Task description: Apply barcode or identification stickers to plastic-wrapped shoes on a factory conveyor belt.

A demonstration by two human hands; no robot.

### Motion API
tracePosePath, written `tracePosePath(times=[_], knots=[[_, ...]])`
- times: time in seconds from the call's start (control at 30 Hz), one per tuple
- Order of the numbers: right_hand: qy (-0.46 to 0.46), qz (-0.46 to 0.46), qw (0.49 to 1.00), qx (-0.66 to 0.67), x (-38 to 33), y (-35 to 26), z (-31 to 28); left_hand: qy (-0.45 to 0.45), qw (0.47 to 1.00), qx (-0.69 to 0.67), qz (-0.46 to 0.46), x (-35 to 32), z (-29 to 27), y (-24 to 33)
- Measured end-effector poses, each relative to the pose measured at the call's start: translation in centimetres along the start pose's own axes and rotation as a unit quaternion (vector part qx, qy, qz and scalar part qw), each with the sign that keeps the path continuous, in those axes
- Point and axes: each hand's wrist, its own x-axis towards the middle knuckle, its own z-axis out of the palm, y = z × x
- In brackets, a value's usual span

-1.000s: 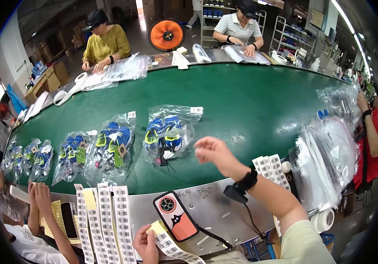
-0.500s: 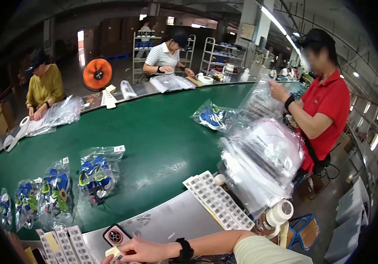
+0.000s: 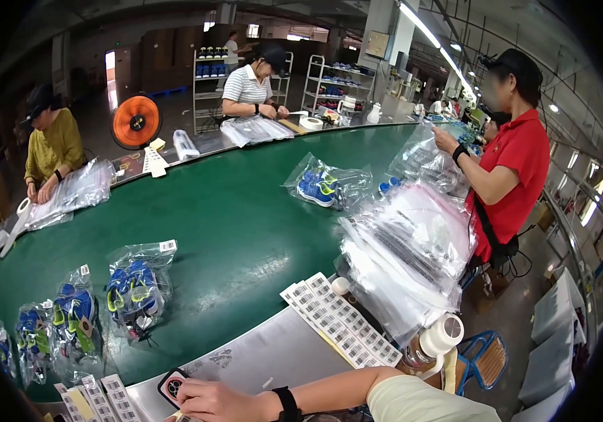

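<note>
My right hand [image 3: 210, 401], with a black band on its wrist, lies low on the grey ledge [image 3: 273, 355] along the green belt [image 3: 238, 218]. Its fingers point left and are partly cut off by the lower edge. The hand is next to a phone [image 3: 172, 385] in a red-rimmed case. Left of the phone lie strips of barcode labels [image 3: 98, 397]. My left hand is out of view. Bagged blue shoes [image 3: 136, 288] lie on the belt just beyond the ledge, with two more bags [image 3: 73, 320] to their left.
A sheet of barcode stickers [image 3: 340, 325], a tape roll [image 3: 442, 334] and a heap of clear plastic bags [image 3: 407, 253] sit to my right. A person in a red shirt [image 3: 516, 169] stands there. Two other people work across the belt, near an orange fan [image 3: 136, 121].
My view has swung to the right. My right hand has drawn back from over the belt to the grey ledge beside the phone. My left hand has dropped out of view.
</note>
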Motion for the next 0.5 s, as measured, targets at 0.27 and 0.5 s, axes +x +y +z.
tracePosePath(times=[0.27,0.5], knots=[[-0.022,-0.13,0.975,-0.182,-0.4,1.5,0.9,-0.034,0.995,-0.057,-0.075,0.3,0.2,-1.9],[-0.002,-0.006,0.998,0.056,1.8,1.3,-1.5,-0.078,0.979,-0.063,-0.18,1.9,-0.9,-3.5]])
